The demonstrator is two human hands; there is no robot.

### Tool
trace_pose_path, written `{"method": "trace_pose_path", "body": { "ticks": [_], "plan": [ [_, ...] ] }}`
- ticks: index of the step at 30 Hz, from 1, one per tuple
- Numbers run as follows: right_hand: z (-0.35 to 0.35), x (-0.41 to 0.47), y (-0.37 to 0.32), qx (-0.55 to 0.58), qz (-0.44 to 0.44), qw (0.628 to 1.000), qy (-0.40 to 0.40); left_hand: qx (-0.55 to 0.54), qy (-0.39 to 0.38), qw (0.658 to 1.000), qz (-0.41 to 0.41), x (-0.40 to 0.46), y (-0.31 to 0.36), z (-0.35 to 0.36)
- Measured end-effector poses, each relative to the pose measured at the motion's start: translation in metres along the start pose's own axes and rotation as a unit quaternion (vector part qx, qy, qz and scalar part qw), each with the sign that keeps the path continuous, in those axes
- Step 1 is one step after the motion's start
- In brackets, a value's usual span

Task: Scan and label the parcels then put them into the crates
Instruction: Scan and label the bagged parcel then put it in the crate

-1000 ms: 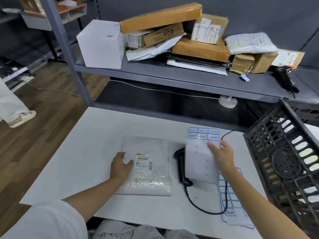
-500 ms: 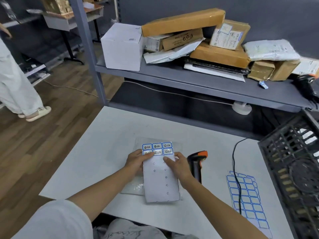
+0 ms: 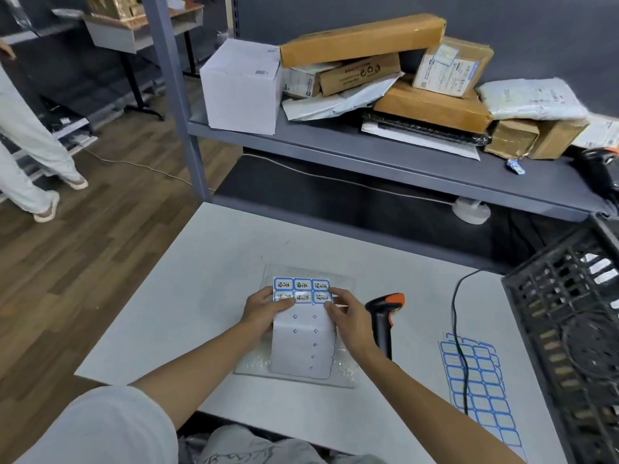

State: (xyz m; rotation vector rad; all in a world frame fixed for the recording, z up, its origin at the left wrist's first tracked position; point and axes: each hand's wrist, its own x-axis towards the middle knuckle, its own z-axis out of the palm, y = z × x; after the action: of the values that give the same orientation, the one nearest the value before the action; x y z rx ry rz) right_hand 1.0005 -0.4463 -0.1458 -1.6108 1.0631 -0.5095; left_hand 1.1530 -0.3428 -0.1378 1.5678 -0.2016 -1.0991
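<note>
Where the white table (image 3: pixel 160 316) carries the work: one bubble-wrap parcel (image 3: pixel 345 373) lying flat, with one label sheet (image 3: pixel 303 349) held just above it. Six blue-bordered labels (image 3: pixel 302 289) are left on that sheet, in two rows of three at its far end. The left hand (image 3: pixel 264 308) grips the sheet's left edge, thumb on top; the right hand (image 3: pixel 348 316) pinches at the rightmost label of the near row. One barcode scanner (image 3: pixel 383 316), black with an orange tip, lies just beside the right hand. One further label sheet (image 3: pixel 479 386) lies flat under the scanner cable (image 3: pixel 455 316). One black crate (image 3: pixel 566 329) stands at the right. The grey shelf (image 3: pixel 368 152) holds one white box (image 3: pixel 241 88) and a pile of parcels (image 3: pixel 428 82); their count is unclear.
</note>
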Motion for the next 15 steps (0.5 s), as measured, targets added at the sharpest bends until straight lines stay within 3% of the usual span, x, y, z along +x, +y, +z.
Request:
{"method": "trace_pose_path", "body": {
  "ticks": [9, 15],
  "plan": [
    [0.0026, 0.0032, -0.0054, -0.021, -0.027, 0.999, 0.039, 0.002, 0.019, 1.000, -0.016, 0.0021, -0.0039, -0.0029],
    [0.0044, 0.0064, -0.0002, 0.044, 0.002, 0.999, 0.031, 0.001, 0.023, 0.999, -0.023, 0.0031, -0.0037, -0.0060]
  ]
}}
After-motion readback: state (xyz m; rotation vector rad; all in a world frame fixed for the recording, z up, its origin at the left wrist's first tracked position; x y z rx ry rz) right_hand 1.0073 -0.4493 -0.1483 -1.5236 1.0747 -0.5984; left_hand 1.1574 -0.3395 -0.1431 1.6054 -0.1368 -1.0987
